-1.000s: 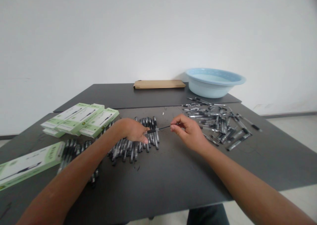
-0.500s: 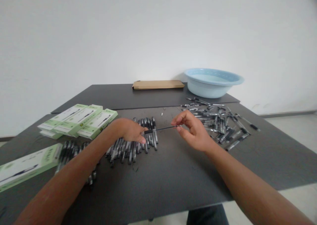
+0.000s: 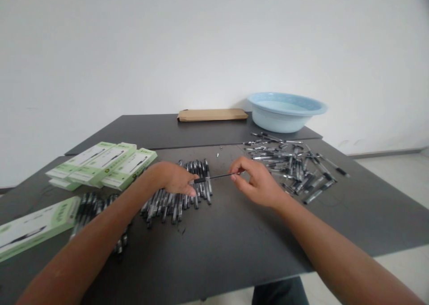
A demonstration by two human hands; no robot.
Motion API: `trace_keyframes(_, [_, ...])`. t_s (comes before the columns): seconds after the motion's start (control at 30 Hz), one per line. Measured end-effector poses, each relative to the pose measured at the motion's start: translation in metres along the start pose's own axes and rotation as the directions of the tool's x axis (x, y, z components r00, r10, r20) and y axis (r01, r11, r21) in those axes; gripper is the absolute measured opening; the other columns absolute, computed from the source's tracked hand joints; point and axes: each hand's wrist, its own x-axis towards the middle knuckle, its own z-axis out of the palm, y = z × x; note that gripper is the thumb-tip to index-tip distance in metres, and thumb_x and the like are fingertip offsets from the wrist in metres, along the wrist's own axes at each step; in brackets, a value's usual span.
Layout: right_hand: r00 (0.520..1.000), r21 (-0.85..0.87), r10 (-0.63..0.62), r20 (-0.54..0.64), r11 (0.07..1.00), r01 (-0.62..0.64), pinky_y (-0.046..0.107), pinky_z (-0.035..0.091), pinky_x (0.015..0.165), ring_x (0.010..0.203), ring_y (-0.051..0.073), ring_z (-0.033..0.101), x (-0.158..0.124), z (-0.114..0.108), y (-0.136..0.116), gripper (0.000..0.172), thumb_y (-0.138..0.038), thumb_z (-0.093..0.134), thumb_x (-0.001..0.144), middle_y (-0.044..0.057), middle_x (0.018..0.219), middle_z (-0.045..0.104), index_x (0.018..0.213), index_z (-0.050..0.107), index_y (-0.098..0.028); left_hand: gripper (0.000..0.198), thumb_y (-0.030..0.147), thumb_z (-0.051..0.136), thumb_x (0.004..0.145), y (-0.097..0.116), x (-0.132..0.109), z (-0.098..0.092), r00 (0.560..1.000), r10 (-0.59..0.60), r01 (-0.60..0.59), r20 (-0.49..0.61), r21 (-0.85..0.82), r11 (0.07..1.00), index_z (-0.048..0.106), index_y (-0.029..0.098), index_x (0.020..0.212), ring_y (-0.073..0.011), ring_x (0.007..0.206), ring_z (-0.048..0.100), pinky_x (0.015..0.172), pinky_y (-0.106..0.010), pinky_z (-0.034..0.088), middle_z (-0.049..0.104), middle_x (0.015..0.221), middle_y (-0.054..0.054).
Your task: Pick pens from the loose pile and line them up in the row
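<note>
1. Above the dark table (image 3: 234,247), between the two hands: pen (image 3: 201,180) with black grip, lying nearly crosswise; thin dark rod (image 3: 220,176) running rightward from its end.
2. At left hand (image 3: 177,178): thumb and forefinger clamped on left end of pen; other fingers tucked out of sight, so cannot tell their state.
3. At right hand (image 3: 254,180): thumb and fingertip pinched together on far end of rod; remaining fingers curled.
4. Directly below and around left hand: row of pens (image 3: 176,206), packed side by side, upper part partly covered by hand and wrist.
5. Under left forearm: second batch of pens (image 3: 87,209), cut across from view by the arm; full extent hard to tell.
6. Left edge: single green-and-white box (image 3: 36,226), touching or just beside second batch. Farther back: several overlapping boxes (image 3: 112,162), close to left forearm.
7. Beyond right hand: scattered heap of pens (image 3: 298,166), lying in all directions, near edge partly hidden behind hand.
8. Between row and heap, past the rod: small pale bits (image 3: 217,154).
9. At back, along white wall (image 3: 201,45): flat brown cardboard (image 3: 211,115), just beside wide blue tub (image 3: 284,121); tub behind heap.
</note>
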Motion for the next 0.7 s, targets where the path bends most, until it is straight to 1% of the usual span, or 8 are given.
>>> trace_keyframes(0.07, [1.0,-0.011,0.004,0.015,1.0,-0.004,0.026,0.041,0.065,0.069,0.014,0.053,0.0001,0.0009,0.0003,0.003,-0.017,0.051,0.082,0.001,0.075,0.058,0.079,0.051,-0.019,0.068,0.048,0.043,0.089,0.002,-0.0003,-0.0017,0.997,-0.009,0.009,0.079,0.007,1.0,0.026,0.012,0.144,-0.0263,0.117,0.051,0.091,-0.031,0.041,0.046,0.136,-0.019])
trace_keyframes(0.1, [1.0,-0.016,0.005,0.023,1.0,-0.005,0.026,0.041,0.064,0.068,0.014,0.053,0.0,0.001,0.0007,0.004,-0.019,0.051,0.083,0.001,0.073,0.057,0.079,0.051,-0.019,0.068,0.048,0.041,0.09,0.0026,-0.0004,-0.0022,0.995,-0.014,0.013,0.101,0.009,1.0,0.024,0.013,0.145,-0.0259,0.118,0.05,0.092,-0.031,0.04,0.044,0.137,-0.018])
trace_keyframes(0.2, [0.999,0.007,0.006,0.043,1.0,-0.007,0.027,0.043,0.066,0.071,0.015,0.055,-0.0008,-0.0001,0.0016,0.004,-0.023,0.053,0.083,0.001,0.075,0.059,0.084,0.051,-0.02,0.067,0.049,0.042,0.089,0.0034,-0.0005,-0.0029,0.996,-0.015,0.016,0.09,-0.005,1.0,0.025,0.016,0.144,-0.0258,0.117,0.051,0.092,-0.032,0.04,0.046,0.136,-0.017])
trace_keyframes(0.3, [0.999,0.049,0.012,0.048,0.999,-0.015,0.028,0.045,0.071,0.076,0.016,0.058,-0.0018,-0.0016,0.0011,0.015,-0.022,0.057,0.081,0.003,0.084,0.06,0.094,0.05,-0.02,0.066,0.047,0.044,0.088,0.0037,-0.0011,-0.003,0.997,-0.015,0.017,0.078,-0.024,1.0,0.027,0.016,0.144,-0.0267,0.115,0.053,0.091,-0.034,0.041,0.048,0.135,-0.017])
trace_keyframes(0.33, [0.999,0.05,0.009,0.042,0.999,-0.011,0.028,0.046,0.071,0.077,0.015,0.058,-0.002,-0.0018,0.0006,0.016,-0.021,0.056,0.081,0.003,0.084,0.06,0.095,0.049,-0.02,0.066,0.047,0.044,0.088,0.0038,-0.0013,-0.003,0.997,-0.018,0.02,0.079,-0.025,0.999,0.027,0.016,0.144,-0.027,0.115,0.052,0.092,-0.034,0.041,0.047,0.135,-0.018])
trace_keyframes(0.43, [0.999,0.033,-0.014,0.029,0.999,0.013,0.028,0.045,0.071,0.076,0.015,0.058,-0.0022,-0.0019,-0.0016,0.013,-0.016,0.053,0.081,0.003,0.083,0.06,0.092,0.05,-0.02,0.067,0.049,0.044,0.088,0.0042,-0.0017,-0.0029,0.996,-0.033,0.035,0.079,-0.019,0.999,0.028,0.014,0.143,-0.0286,0.118,0.05,0.093,-0.035,0.04,0.044,0.138,-0.018])
trace_keyframes(0.57, [0.999,0.024,-0.018,0.04,1.0,0.017,0.028,0.045,0.07,0.076,0.015,0.057,-0.0021,-0.0015,-0.0025,0.011,-0.016,0.053,0.081,0.003,0.082,0.06,0.091,0.05,-0.021,0.065,0.049,0.046,0.086,0.0037,-0.001,-0.0019,0.997,-0.048,0.05,0.052,-0.025,0.998,0.033,0.019,0.142,-0.0289,0.116,0.051,0.092,-0.035,0.04,0.048,0.135,-0.015])
trace_keyframes(0.7, [0.999,0.025,-0.021,0.041,0.999,0.02,0.027,0.045,0.069,0.075,0.015,0.057,-0.0021,-0.0006,-0.0015,0.01,-0.016,0.053,0.081,0.002,0.081,0.06,0.089,0.05,-0.02,0.066,0.049,0.043,0.087,0.0033,-0.0003,-0.0015,0.997,-0.038,0.038,0.065,-0.007,0.999,0.031,0.016,0.143,-0.0286,0.118,0.05,0.094,-0.035,0.039,0.045,0.137,-0.016])
